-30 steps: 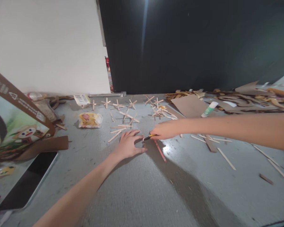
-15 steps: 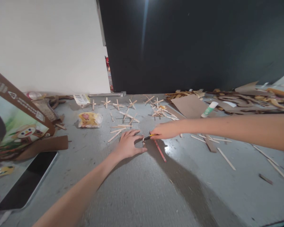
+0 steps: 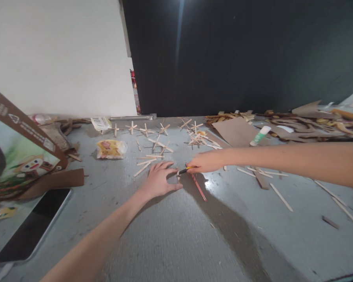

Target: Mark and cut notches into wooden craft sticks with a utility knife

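Observation:
My left hand [image 3: 161, 179] rests low over the grey surface, thumb and index finger curved round a short piece of wooden craft stick [image 3: 178, 178] that spans between their tips. My right hand [image 3: 205, 161] reaches in from the right and grips a slim black-and-yellow utility knife [image 3: 183, 170]. Its dark tip points left and meets the stick piece; the blade is too small to make out. Just below the right hand lies a red pencil [image 3: 199, 187]. Beyond the hands stand several star shapes of crossed craft sticks [image 3: 164, 128], with loose sticks [image 3: 142, 168] beside my left hand.
A yellow snack packet [image 3: 111, 149], a phone [image 3: 33, 225] and a printed cardboard box [image 3: 32, 160] occupy the left. At right are a glue stick [image 3: 260, 136], a cardboard sheet [image 3: 233, 131], scattered sticks [image 3: 281, 197] and cardboard scraps [image 3: 300, 125]. A black panel [image 3: 238, 58] rises behind.
Both hands keep nearly the same place and grip. The view has shifted very slightly; nothing else visibly differs.

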{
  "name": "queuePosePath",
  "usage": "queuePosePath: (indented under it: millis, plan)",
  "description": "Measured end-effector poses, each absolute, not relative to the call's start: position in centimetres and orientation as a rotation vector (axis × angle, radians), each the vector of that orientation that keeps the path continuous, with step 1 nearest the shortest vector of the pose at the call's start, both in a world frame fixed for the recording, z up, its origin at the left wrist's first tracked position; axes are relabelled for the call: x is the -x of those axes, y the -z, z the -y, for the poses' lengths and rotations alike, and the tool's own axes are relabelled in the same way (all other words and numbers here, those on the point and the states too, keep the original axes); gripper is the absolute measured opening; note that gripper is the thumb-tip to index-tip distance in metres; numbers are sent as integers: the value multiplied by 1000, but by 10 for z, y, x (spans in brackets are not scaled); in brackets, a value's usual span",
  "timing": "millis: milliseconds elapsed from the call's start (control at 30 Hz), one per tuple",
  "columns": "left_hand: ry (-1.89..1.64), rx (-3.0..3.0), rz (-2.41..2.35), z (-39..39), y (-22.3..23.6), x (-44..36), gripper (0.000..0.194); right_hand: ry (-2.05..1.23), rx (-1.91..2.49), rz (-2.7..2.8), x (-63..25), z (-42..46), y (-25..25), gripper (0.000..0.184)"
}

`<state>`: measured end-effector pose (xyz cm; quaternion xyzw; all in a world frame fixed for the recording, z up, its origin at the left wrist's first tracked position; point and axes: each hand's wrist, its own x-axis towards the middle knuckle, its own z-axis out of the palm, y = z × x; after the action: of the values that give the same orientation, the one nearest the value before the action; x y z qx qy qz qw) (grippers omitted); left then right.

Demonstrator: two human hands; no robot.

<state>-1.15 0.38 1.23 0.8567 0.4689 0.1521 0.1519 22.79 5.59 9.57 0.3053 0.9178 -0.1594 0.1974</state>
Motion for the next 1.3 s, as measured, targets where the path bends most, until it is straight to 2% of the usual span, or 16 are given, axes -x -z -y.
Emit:
queuePosePath:
  millis: [1033,1300]
  plan:
    - [-440,-2447,-1328,-5,-9,12,64,424,-884,-2522,-224,-52,-99,44]
    - [-429,-2421,-1347,-3,-15,10,60,121,-896,-2373,-197,-34,-120,37]
